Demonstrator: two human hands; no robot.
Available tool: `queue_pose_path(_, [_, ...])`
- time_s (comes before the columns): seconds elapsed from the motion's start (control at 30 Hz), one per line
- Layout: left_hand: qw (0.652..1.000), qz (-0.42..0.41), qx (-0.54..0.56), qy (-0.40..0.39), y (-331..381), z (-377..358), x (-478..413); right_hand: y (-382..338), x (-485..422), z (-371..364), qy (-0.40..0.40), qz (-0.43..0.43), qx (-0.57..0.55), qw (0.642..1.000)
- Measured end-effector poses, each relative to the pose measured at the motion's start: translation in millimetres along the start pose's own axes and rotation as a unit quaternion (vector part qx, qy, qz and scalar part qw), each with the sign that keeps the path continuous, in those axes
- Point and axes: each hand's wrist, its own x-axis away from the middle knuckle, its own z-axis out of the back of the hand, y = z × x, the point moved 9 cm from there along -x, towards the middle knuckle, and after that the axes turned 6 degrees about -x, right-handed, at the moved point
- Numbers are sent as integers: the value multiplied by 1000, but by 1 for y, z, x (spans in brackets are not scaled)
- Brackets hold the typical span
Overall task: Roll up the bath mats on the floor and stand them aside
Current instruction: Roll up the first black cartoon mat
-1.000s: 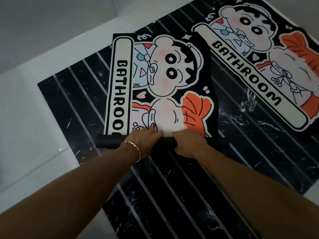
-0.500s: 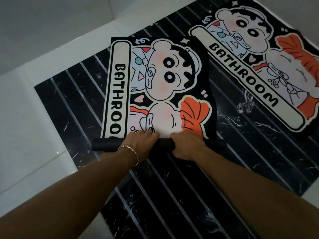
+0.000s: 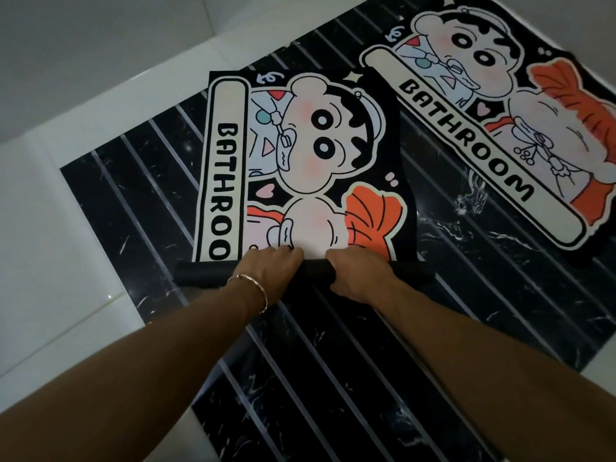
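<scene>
Both hands curl over the black rolled end (image 3: 203, 273) of the near mat (image 3: 300, 155) at centre frame. The left hand (image 3: 266, 270) drapes its fingers over the top and the right hand (image 3: 356, 275) wraps round it. Only a few turns look made. Most of this mat lies flat, its long axis running up the frame with the roll crosswise. The second mat (image 3: 483, 135), upper right, lies flat and diagonal on the striped floor (image 3: 333, 378). Neither stands aside yet.

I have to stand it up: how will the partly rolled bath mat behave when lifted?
Likely floppy: the bath mat curls into a tight roll under the left hand and right hand. Its matte backing probably grips. Released, it may unroll.
</scene>
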Motion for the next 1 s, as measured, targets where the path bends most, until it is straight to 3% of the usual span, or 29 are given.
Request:
queue_pose_path(0.17, [996, -19, 47, -77, -1, -2, -11, -3, 11, 3, 67, 22, 49, 996])
queue_pose_path(0.3, [999, -29, 31, 5, 6, 7, -6, 6, 3, 1, 2, -21, -13, 1000])
queue_pose_path(0.37, [999, -21, 27, 7, 4, 3, -4, 5, 1, 0, -22, -25, -30, 999])
queue_pose_path(0.53, [997, -31, 32, -56, 1, 4, -13, -3, 10, 4, 64, 4, 23, 998])
queue_pose_path(0.73, [999, -7, 27, 16, 6, 6, -6, 3, 2, 1, -29, -11, -14, 999])
queue_pose_path(0.9, [997, -19, 58, -50, 2, 3, -14, -7, 16, 16, 99, 42, 69, 992])
queue_pose_path(1.0, [998, -26, 58, -27, 3, 9, -13, -3, 12, 17, 72, 29, 45, 996])
